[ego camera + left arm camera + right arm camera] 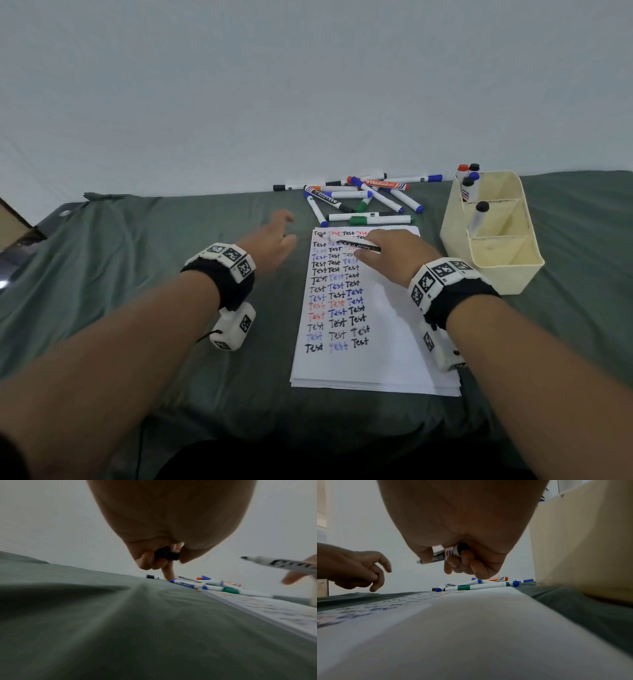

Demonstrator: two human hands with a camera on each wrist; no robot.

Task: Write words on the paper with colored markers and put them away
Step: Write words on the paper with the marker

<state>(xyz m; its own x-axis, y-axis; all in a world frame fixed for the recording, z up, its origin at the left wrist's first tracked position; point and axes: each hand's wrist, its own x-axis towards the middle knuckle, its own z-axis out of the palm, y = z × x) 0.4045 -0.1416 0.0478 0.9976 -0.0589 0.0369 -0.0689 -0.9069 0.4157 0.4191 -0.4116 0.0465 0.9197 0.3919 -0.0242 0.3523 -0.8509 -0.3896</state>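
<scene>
A stack of white paper lies on the green cloth, with rows of "Test" in black, blue and red down its left half. Over its top edge my right hand grips an uncapped black marker, tip pointing left; the right wrist view shows its barrel between thumb and curled fingers. My left hand hovers just left of the paper. In the left wrist view its fingers curl round a black marker cap, one finger pointing down at the cloth.
Several loose capped markers in blue, green, black and orange lie piled behind the paper near the wall. A cream three-part organizer stands right of the paper, with several markers upright in its far compartments. Green cloth covers the surface.
</scene>
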